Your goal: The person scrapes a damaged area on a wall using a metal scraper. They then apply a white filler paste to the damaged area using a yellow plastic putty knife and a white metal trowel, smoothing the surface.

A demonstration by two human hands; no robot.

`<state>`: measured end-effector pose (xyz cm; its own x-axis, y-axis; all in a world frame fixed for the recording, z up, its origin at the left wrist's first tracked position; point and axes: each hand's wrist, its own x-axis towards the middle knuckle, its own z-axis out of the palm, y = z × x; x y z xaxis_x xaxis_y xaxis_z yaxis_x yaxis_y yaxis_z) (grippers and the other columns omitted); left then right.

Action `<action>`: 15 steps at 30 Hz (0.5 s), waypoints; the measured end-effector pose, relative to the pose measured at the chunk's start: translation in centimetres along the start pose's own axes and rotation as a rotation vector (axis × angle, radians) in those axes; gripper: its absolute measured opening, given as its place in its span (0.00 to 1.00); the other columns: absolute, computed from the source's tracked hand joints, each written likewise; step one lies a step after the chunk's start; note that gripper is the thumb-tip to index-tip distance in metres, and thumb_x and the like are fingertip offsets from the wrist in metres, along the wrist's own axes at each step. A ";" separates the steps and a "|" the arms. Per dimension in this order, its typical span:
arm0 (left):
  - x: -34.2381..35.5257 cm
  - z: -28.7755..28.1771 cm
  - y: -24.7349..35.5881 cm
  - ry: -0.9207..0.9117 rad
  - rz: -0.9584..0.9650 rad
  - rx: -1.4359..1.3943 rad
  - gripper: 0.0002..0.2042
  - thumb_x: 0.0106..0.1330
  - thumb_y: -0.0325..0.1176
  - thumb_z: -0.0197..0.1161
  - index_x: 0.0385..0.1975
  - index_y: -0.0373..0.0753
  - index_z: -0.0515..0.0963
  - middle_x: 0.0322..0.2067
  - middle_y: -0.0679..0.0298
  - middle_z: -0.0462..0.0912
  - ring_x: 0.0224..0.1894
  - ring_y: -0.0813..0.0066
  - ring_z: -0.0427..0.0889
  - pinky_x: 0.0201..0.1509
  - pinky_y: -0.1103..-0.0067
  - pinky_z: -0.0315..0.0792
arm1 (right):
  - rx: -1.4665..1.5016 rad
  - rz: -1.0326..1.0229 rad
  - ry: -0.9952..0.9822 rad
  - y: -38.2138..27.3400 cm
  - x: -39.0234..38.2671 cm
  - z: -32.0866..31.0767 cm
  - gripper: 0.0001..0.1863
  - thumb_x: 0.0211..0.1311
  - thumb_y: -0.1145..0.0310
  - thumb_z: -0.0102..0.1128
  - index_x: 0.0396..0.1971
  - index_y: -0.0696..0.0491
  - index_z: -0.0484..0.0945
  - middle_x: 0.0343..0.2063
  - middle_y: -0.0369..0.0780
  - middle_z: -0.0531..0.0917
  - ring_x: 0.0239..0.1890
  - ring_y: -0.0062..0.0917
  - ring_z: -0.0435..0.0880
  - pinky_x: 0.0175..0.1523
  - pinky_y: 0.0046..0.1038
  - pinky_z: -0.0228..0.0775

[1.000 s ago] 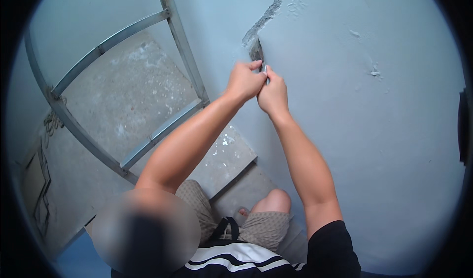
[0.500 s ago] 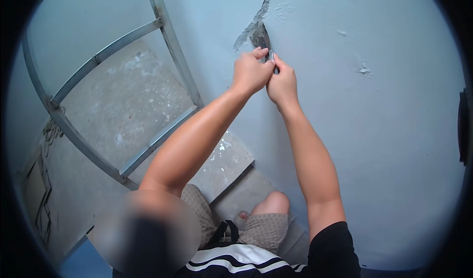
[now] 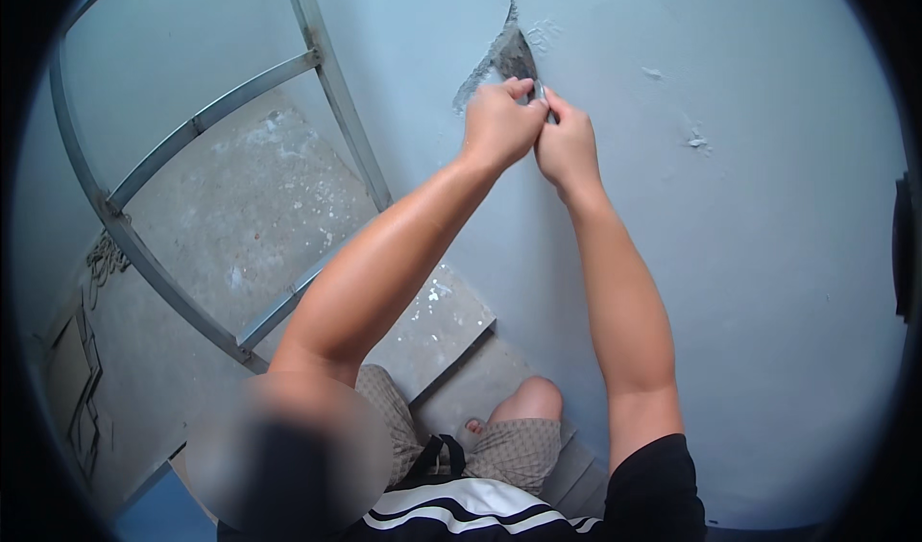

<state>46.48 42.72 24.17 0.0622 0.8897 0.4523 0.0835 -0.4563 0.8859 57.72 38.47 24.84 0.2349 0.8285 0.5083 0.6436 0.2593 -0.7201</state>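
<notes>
A putty knife [image 3: 517,59] with a dark, worn triangular blade is pressed against the pale wall. Around its handle my left hand [image 3: 501,124] is closed, fingers near the base of the blade. My right hand [image 3: 569,150] grips the same handle from the right side, thumb up along it. The blade lies over a rough, bare grey patch [image 3: 474,83] where the paint and plaster are gone; this patch tapers to a narrow point above. Part of the handle is hidden by my fingers.
A metal frame with rungs [image 3: 216,108] stands at the left, over a paint-spotted concrete floor [image 3: 259,187]. A step edge [image 3: 451,361] runs below my arms. White chips [image 3: 697,143] mark the wall to the right. Rope [image 3: 106,256] hangs at far left.
Both hands and the putty knife have moved a little up and to the right across the bare patch. The grip stays the same, and the view has shifted slightly.
</notes>
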 end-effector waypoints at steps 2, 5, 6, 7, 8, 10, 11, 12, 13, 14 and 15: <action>0.1 -0.1 0.1 0.002 0.007 -0.023 0.25 0.68 0.36 0.68 0.60 0.23 0.79 0.46 0.45 0.90 0.55 0.67 0.86 0.55 0.76 0.78 | 0.039 0.059 -0.039 -1.6 0.4 -0.3 0.25 0.69 0.64 0.53 0.62 0.60 0.79 0.49 0.59 0.86 0.54 0.50 0.86 0.58 0.37 0.77; -0.5 -0.3 0.9 -0.063 -0.028 -0.074 0.26 0.69 0.38 0.67 0.60 0.24 0.79 0.45 0.52 0.89 0.44 0.76 0.84 0.49 0.77 0.79 | -0.059 0.088 -0.061 -3.2 0.6 -1.6 0.25 0.68 0.65 0.53 0.62 0.60 0.79 0.49 0.58 0.86 0.53 0.48 0.87 0.58 0.36 0.77; -0.1 -0.4 1.3 -0.071 -0.047 -0.087 0.26 0.69 0.38 0.67 0.61 0.24 0.79 0.45 0.51 0.89 0.44 0.76 0.85 0.50 0.77 0.79 | -0.080 0.089 -0.067 -3.5 0.7 -2.0 0.26 0.68 0.66 0.53 0.62 0.60 0.79 0.50 0.58 0.86 0.54 0.48 0.87 0.58 0.36 0.77; 0.0 -0.4 2.3 -0.084 -0.070 -0.106 0.26 0.70 0.39 0.67 0.61 0.24 0.79 0.45 0.51 0.89 0.45 0.75 0.85 0.50 0.77 0.78 | -0.086 0.061 -0.061 -3.2 1.0 -2.4 0.26 0.68 0.66 0.53 0.62 0.60 0.79 0.49 0.58 0.87 0.53 0.47 0.87 0.58 0.36 0.77; -0.1 -0.3 3.0 -0.097 -0.093 -0.124 0.27 0.70 0.39 0.67 0.61 0.24 0.79 0.45 0.51 0.89 0.45 0.75 0.85 0.50 0.77 0.78 | -0.092 0.033 -0.055 -2.6 1.5 -2.8 0.26 0.67 0.66 0.53 0.62 0.61 0.79 0.49 0.57 0.87 0.53 0.46 0.87 0.58 0.36 0.77; -0.4 0.6 2.2 -0.025 0.033 -0.098 0.26 0.70 0.40 0.66 0.61 0.24 0.79 0.46 0.51 0.89 0.45 0.75 0.85 0.51 0.77 0.78 | -0.085 0.062 -0.094 -3.0 1.9 -3.6 0.26 0.67 0.67 0.53 0.62 0.61 0.79 0.47 0.55 0.88 0.51 0.43 0.88 0.57 0.35 0.76; -0.3 0.6 2.0 0.017 0.100 -0.077 0.26 0.71 0.40 0.65 0.60 0.23 0.79 0.46 0.50 0.89 0.45 0.75 0.85 0.52 0.77 0.78 | -0.070 0.116 -0.137 -4.4 2.1 -4.1 0.26 0.66 0.67 0.54 0.61 0.62 0.80 0.46 0.54 0.89 0.49 0.41 0.88 0.56 0.34 0.77; 0.4 0.4 2.0 0.019 0.070 -0.088 0.26 0.71 0.40 0.64 0.60 0.24 0.79 0.46 0.50 0.89 0.46 0.74 0.85 0.53 0.77 0.77 | -0.055 0.169 -0.181 -5.3 2.2 -4.4 0.26 0.66 0.68 0.54 0.61 0.62 0.80 0.45 0.53 0.90 0.48 0.39 0.89 0.55 0.34 0.77; 1.1 0.6 2.4 0.013 0.039 -0.109 0.25 0.72 0.39 0.64 0.61 0.24 0.79 0.47 0.49 0.89 0.47 0.73 0.85 0.54 0.77 0.77 | -0.075 0.150 -0.161 -5.3 2.7 -4.6 0.25 0.66 0.68 0.54 0.60 0.61 0.81 0.43 0.51 0.90 0.46 0.37 0.88 0.53 0.33 0.76; 1.4 0.7 2.8 0.004 0.007 -0.129 0.25 0.72 0.39 0.63 0.61 0.24 0.79 0.47 0.49 0.89 0.48 0.73 0.86 0.55 0.77 0.77 | -0.094 0.133 -0.141 -5.0 3.6 -4.5 0.24 0.66 0.68 0.54 0.59 0.60 0.82 0.41 0.50 0.90 0.43 0.35 0.88 0.51 0.33 0.76; 1.4 0.9 3.0 0.002 0.023 -0.131 0.24 0.74 0.39 0.60 0.61 0.25 0.79 0.45 0.52 0.89 0.48 0.74 0.85 0.55 0.77 0.76 | -0.113 0.115 -0.121 -4.8 4.1 -4.6 0.23 0.65 0.68 0.54 0.57 0.60 0.84 0.39 0.48 0.90 0.41 0.32 0.87 0.49 0.32 0.76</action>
<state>47.70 42.57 27.40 0.0603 0.8792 0.4726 -0.0482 -0.4704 0.8812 58.97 38.37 32.57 0.2267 0.9049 0.3602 0.6969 0.1076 -0.7090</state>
